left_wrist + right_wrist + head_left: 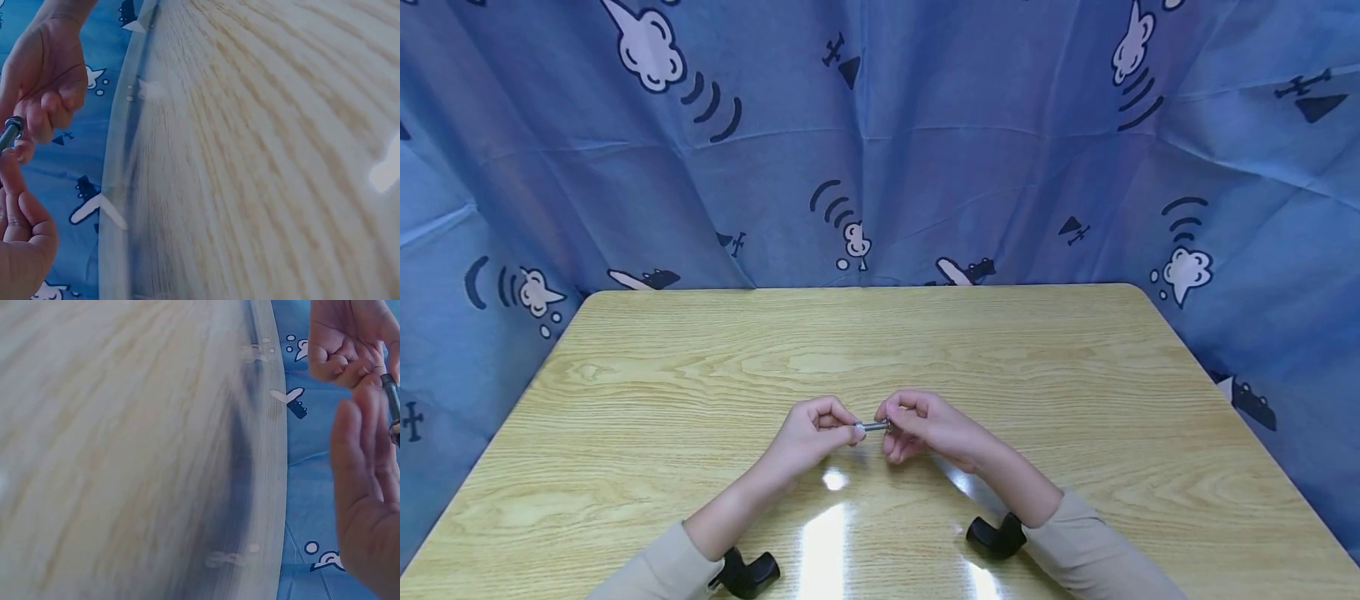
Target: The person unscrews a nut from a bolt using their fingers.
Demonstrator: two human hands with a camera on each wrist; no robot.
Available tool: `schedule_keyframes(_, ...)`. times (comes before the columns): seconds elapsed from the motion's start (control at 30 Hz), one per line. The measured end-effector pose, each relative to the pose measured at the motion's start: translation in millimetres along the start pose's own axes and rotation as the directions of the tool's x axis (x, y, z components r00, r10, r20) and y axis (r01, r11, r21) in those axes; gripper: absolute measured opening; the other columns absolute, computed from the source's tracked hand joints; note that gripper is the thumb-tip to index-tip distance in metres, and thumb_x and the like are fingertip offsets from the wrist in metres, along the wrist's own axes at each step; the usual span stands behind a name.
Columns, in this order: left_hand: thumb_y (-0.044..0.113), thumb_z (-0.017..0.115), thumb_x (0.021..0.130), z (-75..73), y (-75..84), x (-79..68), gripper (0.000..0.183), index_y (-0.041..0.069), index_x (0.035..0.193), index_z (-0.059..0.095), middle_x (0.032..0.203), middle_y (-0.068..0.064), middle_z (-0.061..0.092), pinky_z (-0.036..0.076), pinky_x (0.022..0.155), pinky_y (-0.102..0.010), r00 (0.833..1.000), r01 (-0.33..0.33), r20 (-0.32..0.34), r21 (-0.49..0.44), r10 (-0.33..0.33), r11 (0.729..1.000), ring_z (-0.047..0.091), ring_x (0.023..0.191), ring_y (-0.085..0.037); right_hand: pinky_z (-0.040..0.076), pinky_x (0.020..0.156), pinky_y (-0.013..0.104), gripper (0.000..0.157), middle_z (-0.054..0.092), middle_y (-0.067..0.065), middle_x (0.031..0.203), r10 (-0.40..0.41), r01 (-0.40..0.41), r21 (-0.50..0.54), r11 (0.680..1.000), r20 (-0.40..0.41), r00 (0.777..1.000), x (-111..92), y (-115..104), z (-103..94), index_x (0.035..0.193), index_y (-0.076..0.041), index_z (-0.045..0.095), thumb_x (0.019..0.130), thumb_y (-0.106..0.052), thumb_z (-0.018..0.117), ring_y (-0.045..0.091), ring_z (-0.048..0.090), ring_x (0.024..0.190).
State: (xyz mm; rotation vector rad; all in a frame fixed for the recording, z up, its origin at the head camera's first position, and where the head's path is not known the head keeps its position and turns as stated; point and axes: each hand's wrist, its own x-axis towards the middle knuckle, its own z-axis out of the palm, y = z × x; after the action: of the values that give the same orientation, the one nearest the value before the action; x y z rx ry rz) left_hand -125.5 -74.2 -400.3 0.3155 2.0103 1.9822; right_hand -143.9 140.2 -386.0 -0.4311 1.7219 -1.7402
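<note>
Near the middle of the table, a metal bolt [875,427] is held level between the two hands. My left hand [812,433] pinches one end of it between thumb and forefinger. At the other end is a nut [15,124], which my right hand [931,427] holds with curled thumb and forefinger. In the right wrist view the bolt [392,397] runs along the right border, partly cut off, with the nut [395,431] at its lower end. The right hand's other fingers are bent below the bolt in the head view.
The wood-grain table [700,367] has a rounded far edge. A blue patterned curtain [925,192] hangs behind it and along both sides. Black wrist-worn pieces, one at the left sleeve [748,575] and one at the right sleeve [997,537], jut out over the near table.
</note>
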Motion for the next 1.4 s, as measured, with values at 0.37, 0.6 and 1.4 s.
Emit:
schedule_keyframes(0.37,0.003,0.065,0.081,0.7,-1.5,-0.6,0.017,-0.010,0.090,0.059,0.077,-0.001,0.067,0.051,0.076,-0.029,1.000,-0.002,0.007,-0.028,0.002,1.000,0.063,0.076,-0.016,0.053,0.076,0.037,0.031,0.061,0.006,0.086,-0.049,0.047,-0.024,0.999,-0.046,0.998,-1.3,0.8,-1.1,0.107,0.009,0.049,0.088,-0.011,0.063,0.018,0.063,0.078)
schedule_keyframes(0.6,0.003,0.065,0.080,2.4,-1.8,-1.0,0.017,-0.010,0.090,0.060,0.078,-0.002,0.067,0.051,0.076,-0.030,1.000,-0.004,0.000,-0.032,0.004,0.999,0.063,0.075,-0.015,0.054,0.067,0.028,0.042,0.063,0.009,0.082,0.014,-0.014,0.013,1.000,0.005,1.000,-1.4,1.6,0.2,0.116,0.010,0.043,0.100,-0.029,0.042,0.015,0.062,0.071)
schedule_keyframes(1.4,0.002,0.065,0.080,3.2,-2.7,-0.7,0.014,-0.008,0.089,0.060,0.079,-0.002,0.067,0.051,0.078,-0.032,1.000,0.006,0.002,-0.032,-0.006,0.999,0.063,0.076,-0.017,0.053,0.069,0.030,0.025,0.061,0.005,0.077,-0.036,0.036,0.001,0.999,0.040,0.999,1.4,5.3,-1.9,0.104,0.008,0.048,0.096,-0.016,0.051,0.013,0.060,0.069)
